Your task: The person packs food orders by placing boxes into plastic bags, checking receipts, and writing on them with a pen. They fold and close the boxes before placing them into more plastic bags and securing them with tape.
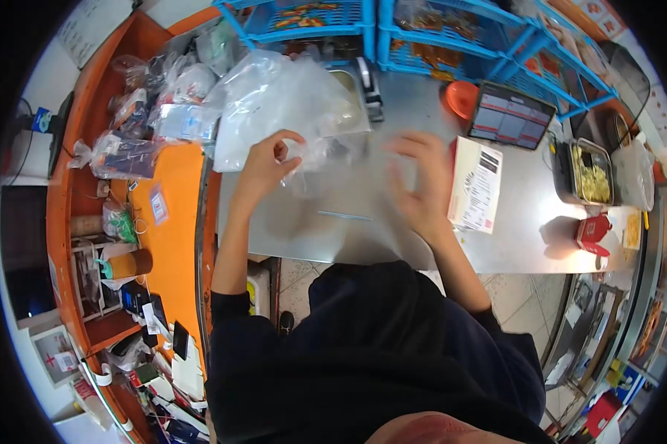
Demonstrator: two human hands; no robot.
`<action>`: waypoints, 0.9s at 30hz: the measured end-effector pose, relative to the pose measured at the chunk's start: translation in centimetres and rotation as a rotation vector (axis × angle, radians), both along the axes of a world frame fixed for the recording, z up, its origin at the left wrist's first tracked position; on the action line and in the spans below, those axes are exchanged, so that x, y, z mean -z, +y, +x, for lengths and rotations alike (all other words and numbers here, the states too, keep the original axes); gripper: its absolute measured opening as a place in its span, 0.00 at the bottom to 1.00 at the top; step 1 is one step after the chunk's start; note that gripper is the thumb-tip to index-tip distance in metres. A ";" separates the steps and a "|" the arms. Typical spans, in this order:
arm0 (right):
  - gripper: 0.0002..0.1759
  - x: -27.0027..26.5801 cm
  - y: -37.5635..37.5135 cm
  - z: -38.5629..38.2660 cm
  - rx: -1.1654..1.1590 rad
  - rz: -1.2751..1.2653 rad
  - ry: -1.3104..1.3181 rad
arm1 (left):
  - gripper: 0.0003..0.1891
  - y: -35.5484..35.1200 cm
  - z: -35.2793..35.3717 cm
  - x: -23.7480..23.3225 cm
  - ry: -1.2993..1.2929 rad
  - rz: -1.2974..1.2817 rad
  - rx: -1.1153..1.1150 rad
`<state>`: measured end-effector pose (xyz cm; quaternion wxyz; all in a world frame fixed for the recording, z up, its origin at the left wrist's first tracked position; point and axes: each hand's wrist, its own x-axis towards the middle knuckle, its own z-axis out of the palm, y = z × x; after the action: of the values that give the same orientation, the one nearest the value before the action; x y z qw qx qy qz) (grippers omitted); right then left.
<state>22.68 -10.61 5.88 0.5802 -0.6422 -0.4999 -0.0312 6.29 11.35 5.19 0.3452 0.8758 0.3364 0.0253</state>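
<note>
Presently, a clear plastic bag [289,111] is held up over the far left part of the steel counter [348,237].
The film is nipped between thumb and fingers of the left hand [263,166]. The right hand [422,185] is blurred, its fingers spread and gripping nothing, just beside a white packet [475,185]. With only one thin pinch on slack film, the bag could probably slip or tear. The packet could be knocked by the blurred hand. Counted: two hands, one pinched bag, one white packet, one tablet [511,115], one metal tray [591,172] of yellow food, one small red box [592,231]. The bags heaped behind cannot be counted apart.
</note>
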 end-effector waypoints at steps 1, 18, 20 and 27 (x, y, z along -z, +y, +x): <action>0.18 -0.5 4.4 -0.4 -0.138 -0.003 -0.177 | 0.16 0.4 -1.0 -0.1 -0.007 0.004 -0.011; 0.23 10.7 38.9 2.1 -0.115 -0.721 -0.321 | 0.09 26.9 -3.0 -4.0 -1.155 0.143 -0.593; 0.18 3.9 38.4 1.8 -0.108 -0.753 -0.239 | 0.10 28.5 -3.7 -6.4 -1.137 0.390 -0.467; 0.20 -5.6 37.9 -1.1 -0.603 0.024 0.394 | 0.11 26.1 -4.3 -12.9 -0.937 0.005 -0.121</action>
<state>21.58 27.28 11.47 0.6560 -0.4528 -0.5449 0.2602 2.00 37.44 18.14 0.4555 0.7496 0.1949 0.4388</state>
